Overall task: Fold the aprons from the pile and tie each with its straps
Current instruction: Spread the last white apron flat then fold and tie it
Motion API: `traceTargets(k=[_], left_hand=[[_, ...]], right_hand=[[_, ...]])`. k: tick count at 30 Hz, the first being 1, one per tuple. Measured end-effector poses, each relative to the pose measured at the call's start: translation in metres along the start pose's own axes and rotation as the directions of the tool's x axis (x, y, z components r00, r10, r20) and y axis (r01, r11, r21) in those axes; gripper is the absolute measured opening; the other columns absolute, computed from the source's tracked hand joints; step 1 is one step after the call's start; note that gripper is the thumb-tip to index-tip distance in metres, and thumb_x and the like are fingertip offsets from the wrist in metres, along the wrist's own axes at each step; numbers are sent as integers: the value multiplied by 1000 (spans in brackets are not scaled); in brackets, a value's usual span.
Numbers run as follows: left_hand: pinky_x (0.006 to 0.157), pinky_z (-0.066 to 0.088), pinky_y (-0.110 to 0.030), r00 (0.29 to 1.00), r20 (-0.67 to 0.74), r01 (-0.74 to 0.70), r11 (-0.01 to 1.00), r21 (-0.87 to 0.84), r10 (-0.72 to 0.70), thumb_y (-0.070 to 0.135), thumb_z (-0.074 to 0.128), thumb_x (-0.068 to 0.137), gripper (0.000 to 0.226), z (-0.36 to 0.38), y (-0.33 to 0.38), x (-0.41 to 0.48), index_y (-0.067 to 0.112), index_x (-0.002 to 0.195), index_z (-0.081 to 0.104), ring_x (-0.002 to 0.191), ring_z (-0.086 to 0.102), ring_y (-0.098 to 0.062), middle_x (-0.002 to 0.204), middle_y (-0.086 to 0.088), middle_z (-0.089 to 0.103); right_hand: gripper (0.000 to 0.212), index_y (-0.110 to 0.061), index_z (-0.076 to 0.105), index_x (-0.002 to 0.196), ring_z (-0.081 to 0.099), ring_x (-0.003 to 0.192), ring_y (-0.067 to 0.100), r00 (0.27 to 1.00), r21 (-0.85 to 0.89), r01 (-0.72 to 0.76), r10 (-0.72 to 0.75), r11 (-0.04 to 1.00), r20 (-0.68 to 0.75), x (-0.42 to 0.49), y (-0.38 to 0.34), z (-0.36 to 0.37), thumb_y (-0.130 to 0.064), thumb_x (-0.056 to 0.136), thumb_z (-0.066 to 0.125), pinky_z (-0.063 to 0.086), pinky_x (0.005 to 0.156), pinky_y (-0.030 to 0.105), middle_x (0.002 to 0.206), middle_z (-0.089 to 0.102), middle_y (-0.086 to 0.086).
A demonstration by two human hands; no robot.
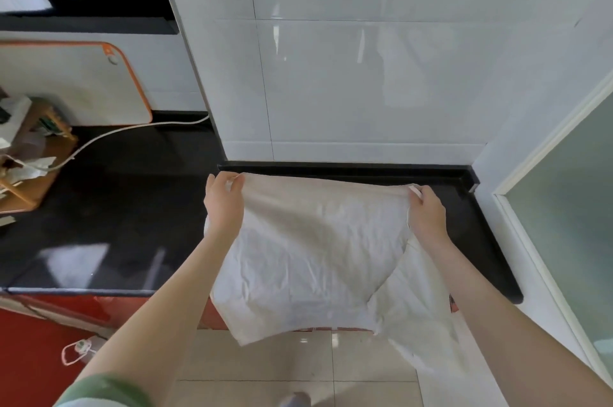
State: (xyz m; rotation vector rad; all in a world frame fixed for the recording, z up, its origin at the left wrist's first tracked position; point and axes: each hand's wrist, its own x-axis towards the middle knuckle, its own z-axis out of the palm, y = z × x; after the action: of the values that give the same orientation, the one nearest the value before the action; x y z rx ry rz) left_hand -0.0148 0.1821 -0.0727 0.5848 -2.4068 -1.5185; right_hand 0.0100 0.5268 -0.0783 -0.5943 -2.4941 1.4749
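Observation:
A cream-white apron (311,250) lies spread over the black countertop (126,207), wrinkled, its near part hanging over the counter's front edge. My left hand (223,204) pinches the apron's far left corner near the wall. My right hand (426,211) pinches the far right corner. The far edge is stretched between the two hands. More white cloth (428,327) hangs down below my right forearm, toward the floor. No straps can be made out.
A white tiled wall (365,75) stands right behind the apron. A white cable (132,129) runs across the counter at the left, toward a wooden rack (30,167) with clutter. A cutting board with orange rim (83,85) leans behind. Red cabinet fronts (49,323) lie below.

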Motion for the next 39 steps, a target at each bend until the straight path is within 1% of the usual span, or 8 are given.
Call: traceTargets(k=[5,10,18,21,23,29,34,39], left_hand=[[90,43,-36,997,-76,28,998,-55,-32,26,47,97,12,13,-2,66,28,92,58,128,46,-29,141,-10,45],[74,42,-32,992,-85,97,995,31,-94,18,39,99,20,32,-30,133,24,97,58,114,54,-31,149,-10,37],[72,34,-30,974,89,182,954,238,-208,18,37,101,15,81,-91,177,14,110,49,111,53,-27,157,-5,22],[97,41,-41,963,165,183,965,187,-215,11,56,89,54,95,-110,182,9,136,29,139,30,-35,157,-13,13],[117,19,-46,950,225,151,948,279,-217,11,66,80,85,103,-118,177,8,148,13,146,5,-36,159,-18,-3],[117,-9,-37,934,92,242,801,548,-346,66,69,72,123,101,-132,166,11,153,-6,148,-12,-20,161,-9,-11],[115,10,-42,963,-10,240,843,482,-268,37,65,87,81,91,-126,169,8,148,21,144,17,-29,154,-12,25],[105,26,-45,887,7,368,719,590,-461,22,51,92,40,74,-113,195,15,132,48,125,38,-34,133,-15,45]], right_hand=[[33,-3,48,130,48,104,14,998,-72,53,-51,996,32,37,-15,50,-19,102,41,36,86,23,116,50,-2],[11,-4,50,103,50,114,26,986,-201,78,-45,976,161,70,-6,111,-2,92,50,39,77,26,123,44,0],[40,-16,40,125,58,89,20,898,-383,-111,257,917,356,101,40,168,-21,90,58,40,56,21,160,1,-2],[51,-22,37,130,45,129,30,892,-423,-91,263,901,368,107,54,176,-27,86,62,38,79,28,161,1,0],[50,-21,38,129,37,137,27,904,-430,-63,234,900,357,110,60,179,-24,86,63,35,81,28,160,5,3],[61,-16,28,142,10,148,23,891,-509,-7,236,861,387,115,67,181,-21,91,60,31,105,35,162,1,8],[70,-13,7,150,5,146,32,946,-780,106,180,616,270,103,52,194,-24,95,50,10,116,42,159,2,15],[85,-12,20,148,38,128,34,962,-774,204,25,599,272,88,23,213,1,77,64,33,104,40,148,29,15]])
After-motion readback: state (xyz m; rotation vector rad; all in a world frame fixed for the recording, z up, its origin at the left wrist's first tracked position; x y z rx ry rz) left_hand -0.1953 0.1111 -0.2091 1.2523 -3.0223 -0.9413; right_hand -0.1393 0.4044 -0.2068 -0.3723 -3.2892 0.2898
